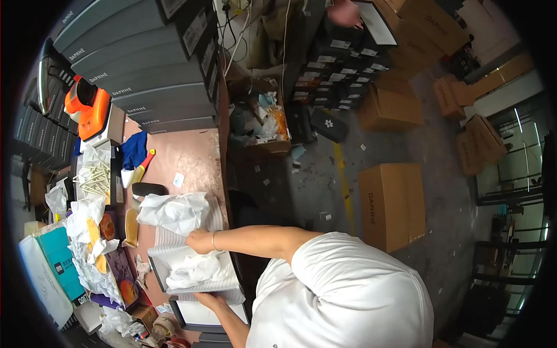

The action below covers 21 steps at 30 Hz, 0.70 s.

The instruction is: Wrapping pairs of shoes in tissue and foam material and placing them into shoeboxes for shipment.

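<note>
An open grey shoebox (158, 271) stands on the table, lined with striped tissue paper (174, 240) that spills over its sides. Inside lies a bundle wrapped in white tissue (200, 271), its contents hidden. My right hand (201, 241), with a bracelet at the wrist, is closed on the striped paper at the box's far end. At the opposite side, my left hand (211, 301) grips the box edge, its fingers partly hidden by box and paper. A second white tissue bundle (174, 210) rests beyond my right hand. A white-lined box part (200, 313) lies beside my left hand.
Stacked grey shoeboxes (151, 69) rise at the table's far end, near an orange tape dispenser (93, 110). A red-and-yellow-handled tool (147, 159) and a dark blue cloth (134, 149) lie on the table. Cartons (391, 200) and a scrap-filled box (258, 124) stand on the floor.
</note>
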Motion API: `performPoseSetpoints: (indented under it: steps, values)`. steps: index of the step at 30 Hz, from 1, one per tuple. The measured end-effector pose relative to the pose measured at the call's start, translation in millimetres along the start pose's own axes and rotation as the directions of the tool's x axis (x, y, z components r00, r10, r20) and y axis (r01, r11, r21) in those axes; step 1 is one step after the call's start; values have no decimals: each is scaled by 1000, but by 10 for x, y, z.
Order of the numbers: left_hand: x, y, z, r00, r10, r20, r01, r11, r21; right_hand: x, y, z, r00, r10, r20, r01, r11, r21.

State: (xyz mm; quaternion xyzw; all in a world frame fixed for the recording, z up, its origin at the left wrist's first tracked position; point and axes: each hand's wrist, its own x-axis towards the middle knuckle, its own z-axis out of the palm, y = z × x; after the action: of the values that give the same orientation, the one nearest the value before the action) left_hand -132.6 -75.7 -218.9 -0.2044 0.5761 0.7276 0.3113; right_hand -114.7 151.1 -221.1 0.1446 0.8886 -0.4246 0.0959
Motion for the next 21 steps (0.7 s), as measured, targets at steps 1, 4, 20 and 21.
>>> performPoseSetpoints:
  steps: [1,4,20,21]
  values:
    - [-88,50,99,999,9,41,-7,998,-54,-30,-46,-104,999,-28,-31,29,999,45]
    - [-405,247,369,977,196,78,-176,960,-217,-267,-436,-502,997,-70,18,67,992,109]
    - [-765,59,-93,794,559,-239,-510,826,238,-357,-729,297,884,-466,43,468,881,-67]
    - [-823,48,-16,796,558,-234,-522,829,200,-302,-672,448,899,-427,96,437,887,-146]
